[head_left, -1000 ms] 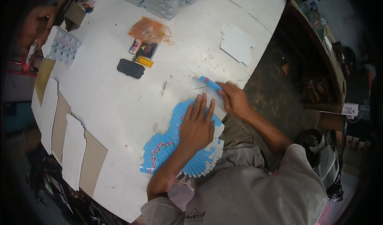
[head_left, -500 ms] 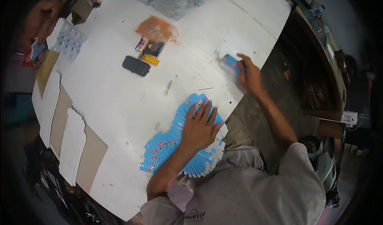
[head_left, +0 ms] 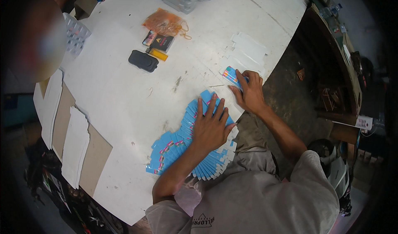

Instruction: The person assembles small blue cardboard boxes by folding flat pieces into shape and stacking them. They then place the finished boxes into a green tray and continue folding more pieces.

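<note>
left hand (head_left: 211, 126) flat on fanned blue cartons (head_left: 178, 147), right hand (head_left: 248, 91) seemingly pinching one carton (head_left: 231, 75)

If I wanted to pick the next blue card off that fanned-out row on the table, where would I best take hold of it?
Probably at the far end of the fan of blue cards, beyond the left hand pressing on it. There the topmost card's short edge lies exposed, near the right hand. Come from the right side, pinch that free edge and slide it off, since each card overlaps the next.
</note>
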`<action>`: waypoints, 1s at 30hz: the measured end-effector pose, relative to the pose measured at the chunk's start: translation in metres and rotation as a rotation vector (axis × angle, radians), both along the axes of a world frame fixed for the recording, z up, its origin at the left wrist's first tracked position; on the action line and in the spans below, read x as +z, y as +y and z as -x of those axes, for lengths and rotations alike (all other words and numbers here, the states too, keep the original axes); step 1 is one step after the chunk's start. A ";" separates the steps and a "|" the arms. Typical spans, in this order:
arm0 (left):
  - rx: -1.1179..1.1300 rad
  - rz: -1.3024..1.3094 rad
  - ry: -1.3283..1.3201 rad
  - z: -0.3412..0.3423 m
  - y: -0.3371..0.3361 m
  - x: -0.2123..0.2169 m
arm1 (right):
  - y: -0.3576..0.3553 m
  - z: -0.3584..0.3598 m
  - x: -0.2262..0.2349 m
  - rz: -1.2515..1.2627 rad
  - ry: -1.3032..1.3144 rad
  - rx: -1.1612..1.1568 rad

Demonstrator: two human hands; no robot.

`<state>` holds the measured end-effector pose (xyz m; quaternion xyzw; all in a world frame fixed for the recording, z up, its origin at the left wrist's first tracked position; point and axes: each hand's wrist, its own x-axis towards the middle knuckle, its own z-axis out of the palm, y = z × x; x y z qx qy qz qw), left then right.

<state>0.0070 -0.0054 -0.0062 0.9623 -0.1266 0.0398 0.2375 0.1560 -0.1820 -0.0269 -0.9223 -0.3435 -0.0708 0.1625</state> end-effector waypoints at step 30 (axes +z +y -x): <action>-0.018 -0.011 0.003 0.003 0.005 0.000 | 0.008 0.060 0.044 -0.192 0.748 -0.101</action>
